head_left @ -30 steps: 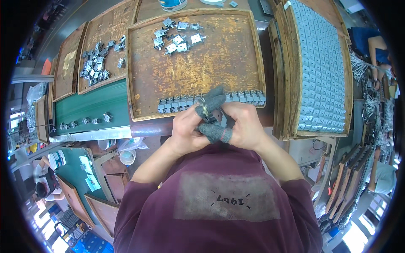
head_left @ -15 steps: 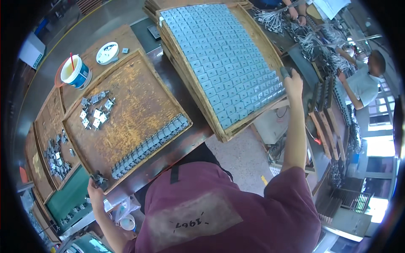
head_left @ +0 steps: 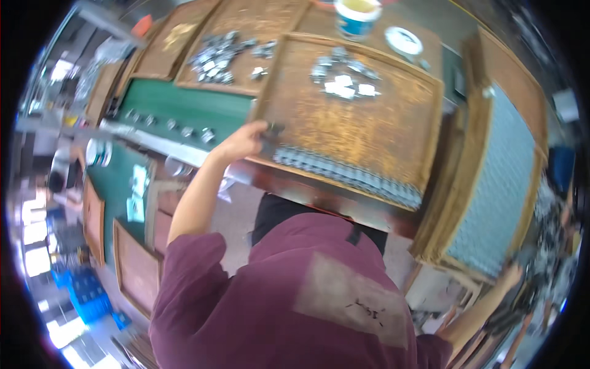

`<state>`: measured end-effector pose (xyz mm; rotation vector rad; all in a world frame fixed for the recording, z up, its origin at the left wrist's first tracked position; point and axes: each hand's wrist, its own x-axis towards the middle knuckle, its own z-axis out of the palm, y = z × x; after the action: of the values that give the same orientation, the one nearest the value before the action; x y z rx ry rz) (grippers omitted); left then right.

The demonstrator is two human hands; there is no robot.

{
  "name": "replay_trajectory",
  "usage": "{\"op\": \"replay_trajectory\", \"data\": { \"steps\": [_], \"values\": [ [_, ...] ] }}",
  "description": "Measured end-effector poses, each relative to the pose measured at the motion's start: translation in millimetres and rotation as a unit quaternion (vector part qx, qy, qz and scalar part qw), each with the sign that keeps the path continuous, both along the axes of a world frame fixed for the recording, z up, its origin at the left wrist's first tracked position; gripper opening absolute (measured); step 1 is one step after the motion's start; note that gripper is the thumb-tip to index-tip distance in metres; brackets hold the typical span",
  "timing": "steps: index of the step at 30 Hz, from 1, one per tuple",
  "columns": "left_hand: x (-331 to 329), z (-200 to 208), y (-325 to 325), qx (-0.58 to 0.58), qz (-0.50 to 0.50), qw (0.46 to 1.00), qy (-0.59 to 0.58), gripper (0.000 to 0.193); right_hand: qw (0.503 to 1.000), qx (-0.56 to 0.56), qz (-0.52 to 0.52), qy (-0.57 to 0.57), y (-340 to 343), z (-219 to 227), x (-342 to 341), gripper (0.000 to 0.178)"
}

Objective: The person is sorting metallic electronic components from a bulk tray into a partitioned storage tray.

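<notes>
My left hand point(head_left: 244, 141) is at the near left corner of a wooden tray point(head_left: 351, 187), its fingers closed. A small dark shape shows at the fingertips, too blurred to name. Beside it, a row of small grey metal parts point(head_left: 347, 172) runs along the tray's near edge. A loose cluster of shiny metal parts point(head_left: 342, 87) lies toward the tray's far side. Over on the right, my right hand point(head_left: 510, 277) is at the near end of a stacked tray point(head_left: 458, 212) filled with rows of pale grey square pieces point(head_left: 491, 190). Motion smears its fingers.
Another wooden tray point(head_left: 246, 18) at far left holds a heap of metal parts point(head_left: 218, 58). Several parts sit on a green surface point(head_left: 184, 101). A bucket point(head_left: 356, 19) and a white dish point(head_left: 404, 42) stand behind the trays. Another person point(head_left: 58, 178) is at far left.
The view has swung to the right, so trays and hands appear shifted and turned. My left hand remains by the tray corner. My right hand is now lower, still near the stacked tray's end.
</notes>
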<state>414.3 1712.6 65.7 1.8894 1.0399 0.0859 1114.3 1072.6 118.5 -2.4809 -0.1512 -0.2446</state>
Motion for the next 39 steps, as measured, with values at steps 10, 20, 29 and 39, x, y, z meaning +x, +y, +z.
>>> {"op": "replay_trajectory", "data": {
  "steps": [10,20,29,39],
  "values": [
    [-119,-42,21,0.171,0.271,0.876,0.36,0.047,0.854,0.441,0.232,0.153,238,77,-200,0.042],
    [-136,-79,17,0.328,0.263,0.882,0.212,0.029,0.778,0.418,0.358,0.303,380,48,-361,0.032],
    [-16,5,-11,-0.287,0.361,0.664,-0.589,0.031,0.751,0.369,0.403,0.371,392,41,-393,0.035],
    [89,85,-92,-0.059,0.056,0.934,-0.347,0.036,0.791,0.053,0.607,0.044,401,79,-416,0.032]
  ]
}}
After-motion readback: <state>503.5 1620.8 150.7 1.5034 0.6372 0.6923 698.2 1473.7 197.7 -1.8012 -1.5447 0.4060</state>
